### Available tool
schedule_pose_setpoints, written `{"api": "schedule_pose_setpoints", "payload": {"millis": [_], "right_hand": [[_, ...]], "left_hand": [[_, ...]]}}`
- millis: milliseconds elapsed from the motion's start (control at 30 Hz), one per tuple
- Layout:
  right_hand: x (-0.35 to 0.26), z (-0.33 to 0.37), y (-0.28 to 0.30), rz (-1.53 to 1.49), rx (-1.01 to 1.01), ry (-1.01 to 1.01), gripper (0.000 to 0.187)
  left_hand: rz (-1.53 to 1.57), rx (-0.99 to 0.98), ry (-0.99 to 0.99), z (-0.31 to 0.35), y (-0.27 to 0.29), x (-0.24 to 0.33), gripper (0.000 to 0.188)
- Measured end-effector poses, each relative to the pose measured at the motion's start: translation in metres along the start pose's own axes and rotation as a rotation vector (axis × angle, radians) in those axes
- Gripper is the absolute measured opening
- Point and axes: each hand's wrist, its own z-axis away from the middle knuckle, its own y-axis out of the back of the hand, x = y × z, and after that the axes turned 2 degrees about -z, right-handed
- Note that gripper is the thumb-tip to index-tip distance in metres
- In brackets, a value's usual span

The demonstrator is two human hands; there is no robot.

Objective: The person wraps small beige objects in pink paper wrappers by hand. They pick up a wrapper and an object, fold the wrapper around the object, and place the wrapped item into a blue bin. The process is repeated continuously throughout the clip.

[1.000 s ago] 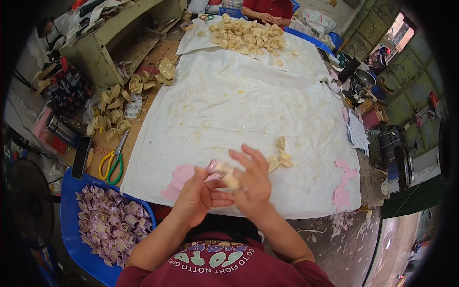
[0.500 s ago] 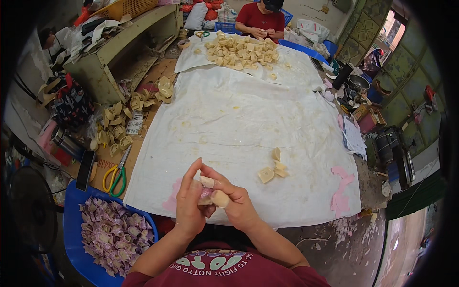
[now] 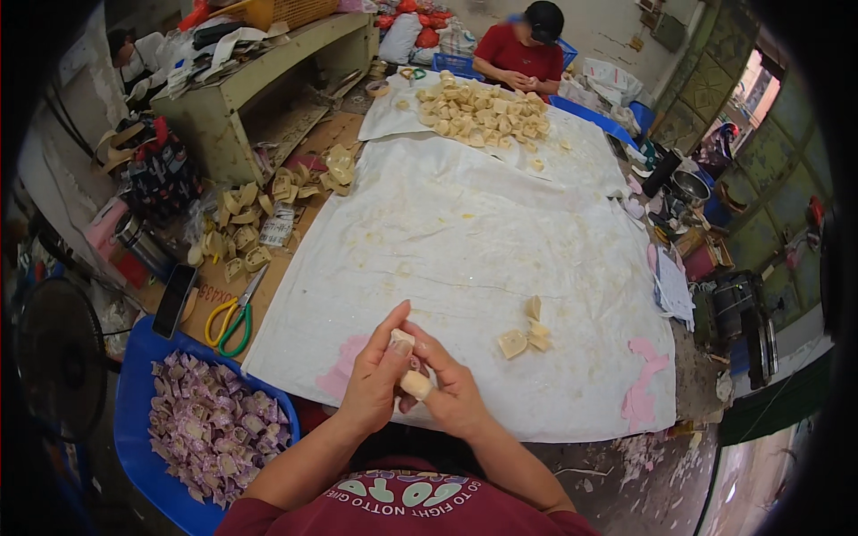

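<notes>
Above the near edge of the white-covered table, my left hand (image 3: 369, 386) and my right hand (image 3: 458, 398) come together, fingers closed round a small cream heel-shaped block with a pinkish-purple patch (image 3: 414, 363). Fingers hide most of it. A pale blunt shape (image 3: 416, 385) sits by my right thumb; I cannot tell whether it is a finger cover or part of the block. To the right of my hands lie several loose cream blocks (image 3: 514, 343). At lower left, a blue tub (image 3: 134, 447) holds many similar blocks with purple patterned covering (image 3: 210, 429).
Yellow-and-green-handled scissors (image 3: 234, 323) and a phone (image 3: 175, 301) lie left of the cloth (image 3: 429, 250). More cream blocks are heaped at the far end (image 3: 483, 112) and left (image 3: 241, 237). A co-worker in red (image 3: 527, 58) sits opposite. Pink scraps (image 3: 642, 384) lie right.
The view has shifted, so the table sits lower and further right in it. My left thumb has moved over the block, and my hands have closed tighter round it.
</notes>
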Motion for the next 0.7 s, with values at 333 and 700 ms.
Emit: {"api": "schedule_pose_setpoints", "payload": {"millis": [333, 700], "right_hand": [[-0.003, -0.001, 0.005, 0.156, 0.029, 0.038, 0.056], [-0.005, -0.001, 0.006, -0.346, -0.020, -0.121, 0.050]], "left_hand": [[-0.003, -0.158, 0.018, 0.005, 0.010, 0.001, 0.073], [0.246, -0.248, 0.035, 0.010, 0.013, -0.001, 0.092]]}}
